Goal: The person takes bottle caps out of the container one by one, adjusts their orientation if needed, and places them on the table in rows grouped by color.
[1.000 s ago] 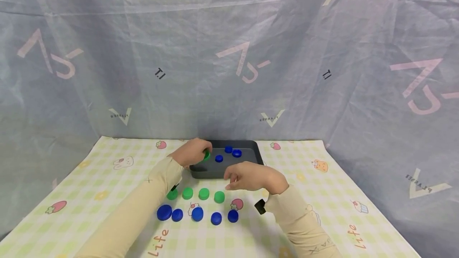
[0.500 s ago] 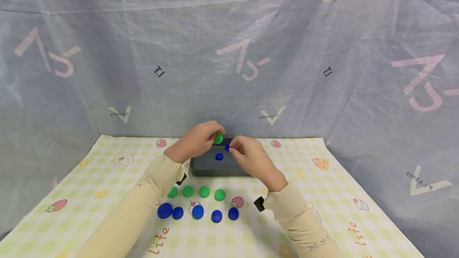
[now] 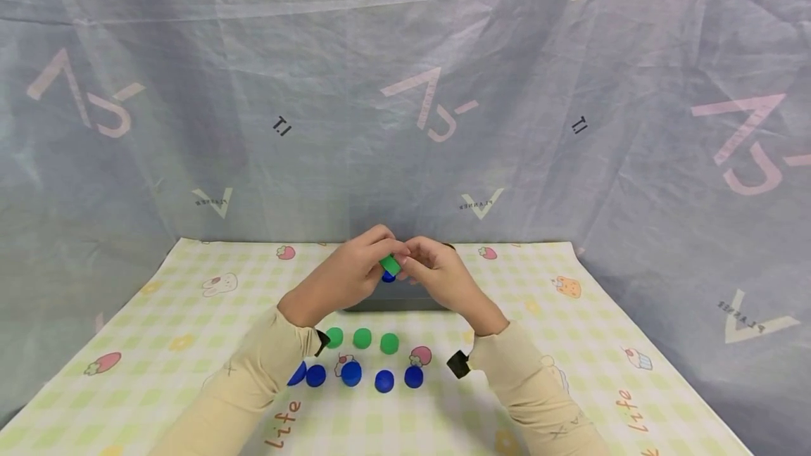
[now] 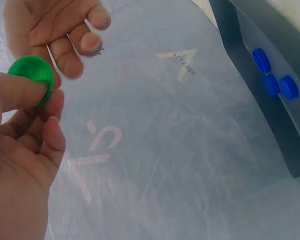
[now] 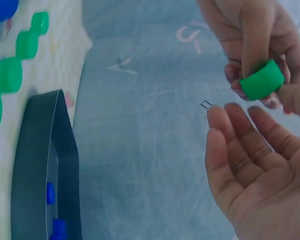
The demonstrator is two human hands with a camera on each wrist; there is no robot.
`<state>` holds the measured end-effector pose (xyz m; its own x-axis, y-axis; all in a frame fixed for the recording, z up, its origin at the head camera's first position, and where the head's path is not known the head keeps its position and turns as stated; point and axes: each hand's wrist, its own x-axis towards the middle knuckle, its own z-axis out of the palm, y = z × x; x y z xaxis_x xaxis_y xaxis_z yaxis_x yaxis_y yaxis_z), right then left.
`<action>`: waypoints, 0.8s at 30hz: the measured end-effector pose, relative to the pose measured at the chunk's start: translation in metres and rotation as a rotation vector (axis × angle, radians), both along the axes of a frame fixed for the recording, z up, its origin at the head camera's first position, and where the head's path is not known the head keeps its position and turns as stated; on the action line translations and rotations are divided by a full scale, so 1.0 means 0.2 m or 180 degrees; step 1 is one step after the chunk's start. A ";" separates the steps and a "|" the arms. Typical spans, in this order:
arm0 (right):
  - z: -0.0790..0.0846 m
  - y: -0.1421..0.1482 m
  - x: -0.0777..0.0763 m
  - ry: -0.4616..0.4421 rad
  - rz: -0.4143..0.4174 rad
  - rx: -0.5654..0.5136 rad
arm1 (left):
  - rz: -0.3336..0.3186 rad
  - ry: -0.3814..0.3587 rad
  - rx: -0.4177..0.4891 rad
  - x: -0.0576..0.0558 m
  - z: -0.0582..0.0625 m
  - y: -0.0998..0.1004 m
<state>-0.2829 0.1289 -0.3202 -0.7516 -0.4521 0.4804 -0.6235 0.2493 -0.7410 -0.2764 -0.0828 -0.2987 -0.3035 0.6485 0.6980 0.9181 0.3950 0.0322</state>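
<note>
My left hand (image 3: 342,274) pinches a green bottle cap (image 3: 389,265) above the dark grey tray (image 3: 395,305). In the left wrist view the left thumb presses into the cap's hollow (image 4: 32,68). My right hand (image 3: 446,280) meets it from the other side. In the right wrist view its thumb is at the cap's end, while its other fingers (image 5: 240,145) are spread and relaxed. Three blue caps, one of them at the near side (image 4: 289,87), lie in the tray; in the head view the hands hide most of them.
A row of green caps (image 3: 362,338) lies in front of the tray, one hidden by the left wrist in the head view. Nearer still is a row of several blue caps (image 3: 351,374). A checked tablecloth (image 3: 538,385) covers the table; a grey curtain (image 3: 342,125) hangs behind.
The left hand lifted the green cap from the tray's left side and brought it to the middle. The right hand rose forward over the tray, and the two hands now meet at the cap.
</note>
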 end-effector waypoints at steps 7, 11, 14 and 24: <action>0.02 0.02 0.03 -0.0391 0.0523 -0.0481 | -0.0215 0.0147 0.0367 0.03 -0.05 0.03; 0.03 0.02 0.04 -0.0418 0.0709 -0.0615 | -0.0250 0.0348 0.0510 0.03 -0.08 0.04; 0.04 0.01 0.05 -0.0453 0.0792 -0.0624 | -0.0242 0.0364 0.0594 0.03 -0.09 0.04; 0.07 0.01 0.06 -0.0095 0.0319 0.0102 | -0.0178 0.0122 0.0640 0.05 -0.11 -0.02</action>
<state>-0.2705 0.1303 -0.3072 -0.7157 -0.5404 0.4424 -0.6242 0.2107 -0.7524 -0.2664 -0.0878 -0.3203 -0.2417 0.5102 0.8254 0.9405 0.3326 0.0698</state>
